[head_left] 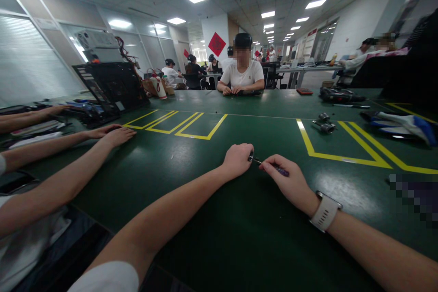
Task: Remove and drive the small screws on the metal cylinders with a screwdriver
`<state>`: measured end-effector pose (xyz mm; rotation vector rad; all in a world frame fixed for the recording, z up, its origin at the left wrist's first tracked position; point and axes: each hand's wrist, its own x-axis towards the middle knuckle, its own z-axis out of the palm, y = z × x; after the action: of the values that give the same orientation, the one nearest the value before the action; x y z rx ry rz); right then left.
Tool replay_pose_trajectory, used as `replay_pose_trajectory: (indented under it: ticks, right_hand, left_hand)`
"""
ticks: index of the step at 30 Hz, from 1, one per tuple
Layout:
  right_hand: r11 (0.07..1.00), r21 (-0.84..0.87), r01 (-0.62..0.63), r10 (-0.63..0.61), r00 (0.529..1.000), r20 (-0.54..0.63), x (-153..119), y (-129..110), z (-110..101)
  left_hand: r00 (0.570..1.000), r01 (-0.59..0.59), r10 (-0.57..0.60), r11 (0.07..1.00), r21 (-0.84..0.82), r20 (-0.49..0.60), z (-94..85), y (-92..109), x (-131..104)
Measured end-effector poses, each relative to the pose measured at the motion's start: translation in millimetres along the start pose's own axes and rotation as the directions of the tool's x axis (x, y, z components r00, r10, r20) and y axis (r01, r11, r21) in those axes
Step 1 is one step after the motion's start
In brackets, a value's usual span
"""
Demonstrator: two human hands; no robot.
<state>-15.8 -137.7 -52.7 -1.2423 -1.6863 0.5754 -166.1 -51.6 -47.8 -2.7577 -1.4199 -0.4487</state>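
Observation:
My left hand rests on the green table, its fingers curled around the dark end of a small screwdriver. My right hand, with a white watch on the wrist, pinches the same thin tool by its purple handle. The two hands meet near the middle of the table, almost touching. What the tool's tip touches is hidden by my left fingers.
A co-worker's arms lie on the table at my left beside an opened black laptop. Yellow tape boxes mark the table. Small metal parts lie at the right. A person sits across.

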Motion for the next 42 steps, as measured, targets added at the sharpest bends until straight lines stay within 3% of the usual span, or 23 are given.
replay_pose_trajectory:
  ticks: [15,25,29,32,35,42]
  right_hand:
    - [0.998,-0.015,-0.054,0.051,0.989,-0.138,0,1,-3]
    - [0.995,-0.041,-0.087,0.079,0.983,-0.164,8,18,2]
    - [0.995,-0.009,-0.099,0.097,0.988,-0.123,10,24,2]
    - [0.993,0.001,-0.116,0.115,0.989,-0.097,11,24,2]
    - [0.989,0.016,-0.144,0.145,0.987,-0.068,12,22,2]
    - [0.981,0.061,-0.184,0.185,0.983,-0.009,16,19,6]
  left_hand:
    - [0.999,0.028,-0.032,0.995,-0.095,-0.035,2.7,-1,0]
    - [0.975,0.151,-0.190,0.948,-0.281,-0.118,11.3,-18,7]
    - [0.985,0.069,-0.116,0.944,-0.321,-0.128,12.6,-19,8]
    - [0.994,-0.083,0.052,0.935,-0.346,-0.097,11.4,-18,9]
    - [0.976,-0.211,0.213,0.914,-0.347,-0.033,8.6,-17,10]
    - [0.960,-0.247,0.276,0.916,-0.315,0.049,4.3,-13,10]
